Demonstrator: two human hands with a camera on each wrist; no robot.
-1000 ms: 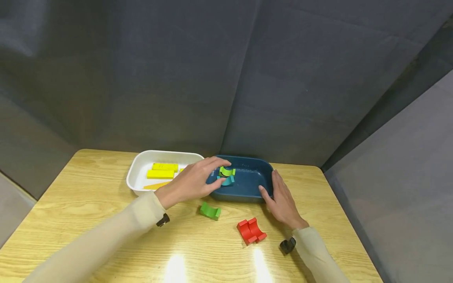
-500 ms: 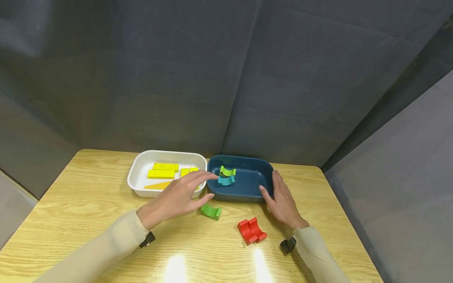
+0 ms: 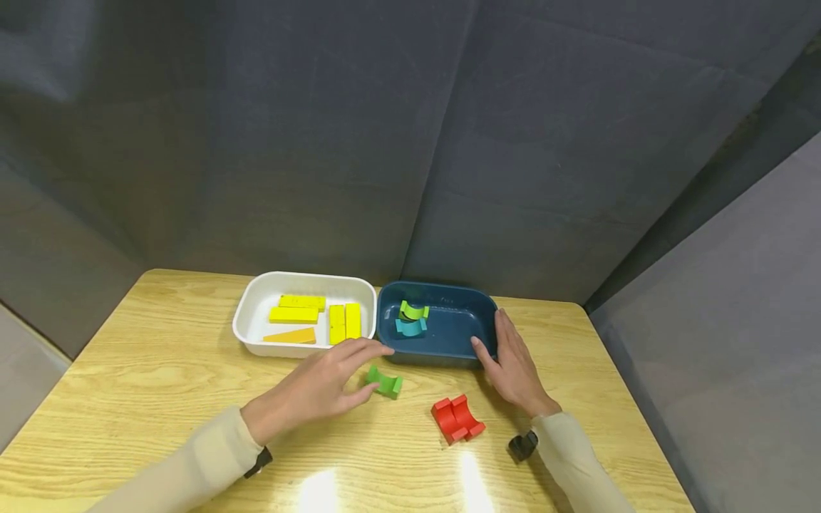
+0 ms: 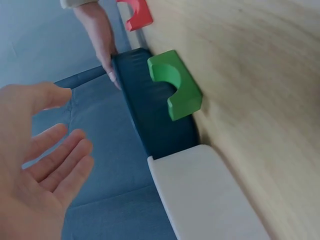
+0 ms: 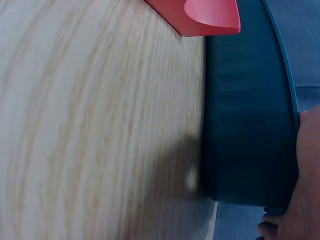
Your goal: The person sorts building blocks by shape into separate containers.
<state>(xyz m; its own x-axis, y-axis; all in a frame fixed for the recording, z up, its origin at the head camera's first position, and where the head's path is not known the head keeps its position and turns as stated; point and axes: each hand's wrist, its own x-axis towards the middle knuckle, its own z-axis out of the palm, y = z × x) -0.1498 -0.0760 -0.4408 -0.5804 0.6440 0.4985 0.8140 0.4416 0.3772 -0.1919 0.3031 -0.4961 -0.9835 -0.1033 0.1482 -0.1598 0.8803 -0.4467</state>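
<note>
My left hand [image 3: 321, 381], fingers and thumb spread apart with nothing between them, is beside a green arch block [image 3: 385, 383] on the table. In the left wrist view, the notched green block [image 4: 177, 85] stands in front of the dark blue bin's side. My right hand [image 3: 515, 367] holds the right end of the dark blue bin [image 3: 436, 360], thumb over the rim and fingers along the outside. Inside the bin lie a lime arch block [image 3: 415, 312] and a blue arch block [image 3: 412, 328]. Two red arch blocks [image 3: 457, 420] lie together nearer me.
A white bin [image 3: 256, 348] adjoins the blue one on the left, holding several yellow blocks [image 3: 293, 315] and an orange-yellow wedge [image 3: 291, 336]. Both bins stand toward the back of the wooden table [image 3: 154, 370]. Dark cloth [image 3: 321, 157] hangs behind.
My left hand has drawn back from above the blue bin toward me, down to the green block. The blue and lime blocks stay in the bin. My right hand keeps its place.
</note>
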